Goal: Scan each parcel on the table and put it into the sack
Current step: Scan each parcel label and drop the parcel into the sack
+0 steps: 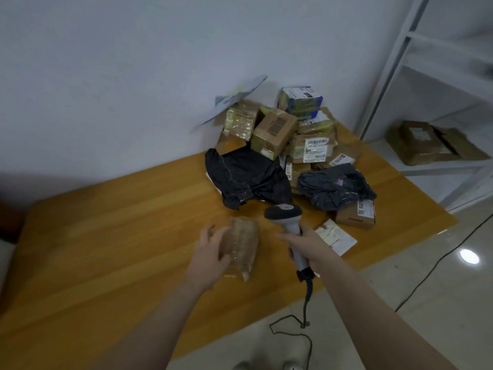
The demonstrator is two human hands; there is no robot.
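Presently, in the head view, the step in hand is judged to be the scanning of one parcel. A brown tape-wrapped parcel point(245, 240) lies on the wooden table point(106, 236), apart from the pile and nearest the person. The left hand point(210, 248) is laid on its left side with the fingers spread; no closed grip can be made out. The right hand point(306, 245) is wrapped round the handle of the scanner point(285, 212), whose head is held just right of the parcel, with its cable point(308, 297) hanging to the floor. No label can be seen on the parcel's upper face, so the parcel should probably be turned until a barcode faces up. It should then be held flat and steady while the scanner head is aimed squarely at the code. The sack is not in view, so its place must be found before the drop. One scanner is counted, and one parcel in hand. In the pile point(293, 145) against the wall, two black bags are counted, one large point(248, 177) and one smaller point(334, 186). One grey mailer point(234, 101) and one white flat envelope point(336, 236) are counted too. At least six cardboard boxes are seen, though overlap keeps the exact number from being told. At least two more boxes point(432, 142) are seen on the white shelf point(440, 53).
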